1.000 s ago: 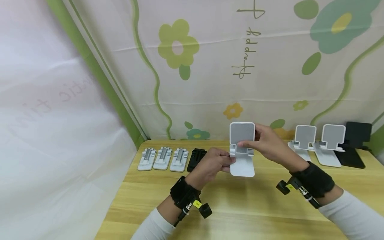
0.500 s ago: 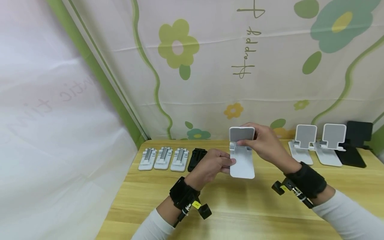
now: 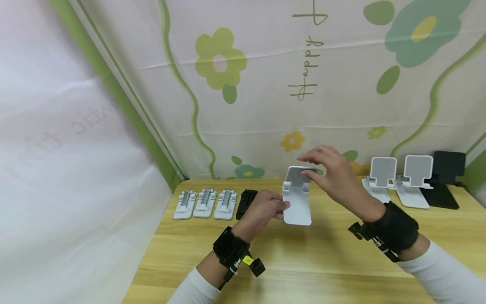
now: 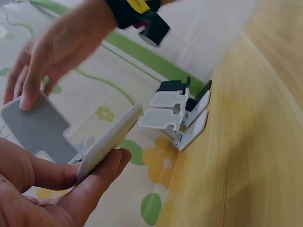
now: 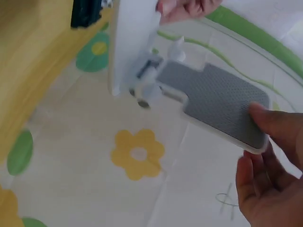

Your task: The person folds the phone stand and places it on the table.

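Observation:
A white phone stand point(image 3: 297, 203) with a grey padded back plate point(image 5: 213, 101) is held above the wooden table point(image 3: 265, 261). My left hand point(image 3: 282, 209) grips the side of its flat base point(image 4: 109, 142) between thumb and fingers. My right hand point(image 3: 309, 165) pinches the top edge of the plate, thumb on the grey pad point(image 4: 38, 127) and fingers behind it. The plate is tipped over on its hinge, lying at a low angle to the base.
At the back left lie three folded white stands point(image 3: 205, 204) and one folded black stand point(image 3: 247, 202). Two opened white stands point(image 3: 398, 179) and an opened black stand point(image 3: 446, 177) are at the back right. A flowered cloth point(image 3: 265, 84) hangs behind the table.
The back plate has swung from upright down toward the base. My right hand rose over its top edge. The stand and my left hand shifted slightly left.

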Demonstrator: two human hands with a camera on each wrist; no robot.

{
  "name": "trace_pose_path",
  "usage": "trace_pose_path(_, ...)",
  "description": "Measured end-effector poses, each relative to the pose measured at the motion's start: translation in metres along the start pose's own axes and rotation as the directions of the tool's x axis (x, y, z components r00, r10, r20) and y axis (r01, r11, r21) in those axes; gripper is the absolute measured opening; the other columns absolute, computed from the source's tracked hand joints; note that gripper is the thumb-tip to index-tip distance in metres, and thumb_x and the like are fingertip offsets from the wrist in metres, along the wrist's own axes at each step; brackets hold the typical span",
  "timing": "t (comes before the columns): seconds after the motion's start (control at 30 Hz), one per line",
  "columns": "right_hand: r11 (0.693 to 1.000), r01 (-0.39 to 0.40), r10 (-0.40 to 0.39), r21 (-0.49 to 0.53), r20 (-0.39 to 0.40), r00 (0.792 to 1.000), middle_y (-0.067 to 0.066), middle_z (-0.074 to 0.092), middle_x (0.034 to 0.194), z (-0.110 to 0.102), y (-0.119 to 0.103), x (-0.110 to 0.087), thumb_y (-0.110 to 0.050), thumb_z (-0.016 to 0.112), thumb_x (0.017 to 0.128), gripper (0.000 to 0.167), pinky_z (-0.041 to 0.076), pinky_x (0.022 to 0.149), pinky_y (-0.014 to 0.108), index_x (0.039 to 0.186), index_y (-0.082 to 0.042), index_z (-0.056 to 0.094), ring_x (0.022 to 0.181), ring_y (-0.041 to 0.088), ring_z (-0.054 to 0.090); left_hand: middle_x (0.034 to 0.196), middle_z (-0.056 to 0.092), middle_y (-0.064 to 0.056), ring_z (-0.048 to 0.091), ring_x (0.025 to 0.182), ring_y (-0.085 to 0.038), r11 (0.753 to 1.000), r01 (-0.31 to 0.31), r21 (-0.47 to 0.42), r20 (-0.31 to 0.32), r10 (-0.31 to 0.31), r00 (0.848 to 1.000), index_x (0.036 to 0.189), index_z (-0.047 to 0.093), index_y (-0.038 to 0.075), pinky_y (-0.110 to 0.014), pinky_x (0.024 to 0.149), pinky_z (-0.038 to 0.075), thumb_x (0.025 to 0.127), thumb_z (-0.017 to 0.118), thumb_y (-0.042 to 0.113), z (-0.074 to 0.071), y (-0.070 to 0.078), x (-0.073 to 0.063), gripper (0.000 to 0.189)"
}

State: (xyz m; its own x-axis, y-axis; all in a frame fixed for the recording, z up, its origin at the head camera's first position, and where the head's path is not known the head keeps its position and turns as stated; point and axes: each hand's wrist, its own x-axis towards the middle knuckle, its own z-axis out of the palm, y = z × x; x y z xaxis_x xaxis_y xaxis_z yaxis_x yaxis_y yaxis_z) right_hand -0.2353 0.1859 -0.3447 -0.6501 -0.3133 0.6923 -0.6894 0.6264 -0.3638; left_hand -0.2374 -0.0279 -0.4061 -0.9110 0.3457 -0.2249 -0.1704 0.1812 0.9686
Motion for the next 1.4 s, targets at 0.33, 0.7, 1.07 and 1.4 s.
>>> trace_pose_path(0.33, 0.955, 0.240, -0.239, -0.174, 0.029, 0.971, 0.005, 0.066, 0.087, 0.010, -0.018, -0.003, 0.010, 0.086, 0.071, 0.028, 0.057, 0.064, 0.032, 0.090, -0.005, 0.071, 0.082, 0.018, 0.064, 0.107, 0.076, -0.011, 0.075, 0.091, -0.019, 0.999, 0.014, -0.048, 0.001, -0.014, 1.000, 0.110, 0.074, -0.003, -0.035, 0.086, 0.062, 0.100, 0.065, 0.014, -0.011, 0.004, 0.001, 0.022)
trace_pose_path(0.7, 0.854, 0.448, -0.456, -0.265, 0.034, 0.889, 0.006, 0.064, 0.081, 0.043, -0.029, -0.027, -0.001, 0.077, 0.087, 0.008, 0.058, 0.061, 0.033, 0.086, -0.001, 0.069, 0.071, 0.018, 0.063, 0.109, 0.074, -0.021, 0.073, 0.088, -0.016, 0.995, -0.084, -0.057, -0.068, 0.080, 0.994, 0.121, 0.069, -0.008, -0.024, 0.077, 0.062, 0.104, 0.056, 0.008, -0.028, 0.021, 0.001, 0.027)
trace_pose_path(1.07, 0.966, -0.243, 0.224, 0.085, 0.189, 0.956, 0.012, 0.061, 0.113, 0.031, -0.020, -0.023, -0.032, 0.070, 0.099, 0.042, 0.054, 0.083, 0.038, 0.124, 0.001, 0.059, 0.101, 0.023, 0.058, 0.106, 0.076, -0.019, 0.074, 0.085, -0.015, 0.991, -0.084, -0.101, -0.079, 0.076, 0.994, 0.118, 0.072, -0.007, -0.023, 0.074, 0.062, 0.102, 0.059, 0.007, -0.027, 0.017, 0.002, 0.024)
trace_pose_path(1.4, 0.354, -0.835, 0.415, 0.421, 0.730, 0.544, 0.022, 0.050, 0.146, 0.016, 0.006, -0.016, -0.032, 0.047, 0.110, 0.066, 0.051, 0.106, 0.035, 0.153, 0.014, 0.028, 0.119, 0.015, 0.060, 0.115, 0.074, -0.019, 0.075, 0.098, -0.022, 0.989, -0.064, -0.134, -0.012, 0.063, 0.998, 0.126, 0.068, -0.006, -0.029, 0.083, 0.063, 0.104, 0.055, 0.006, -0.019, 0.020, -0.002, 0.028)
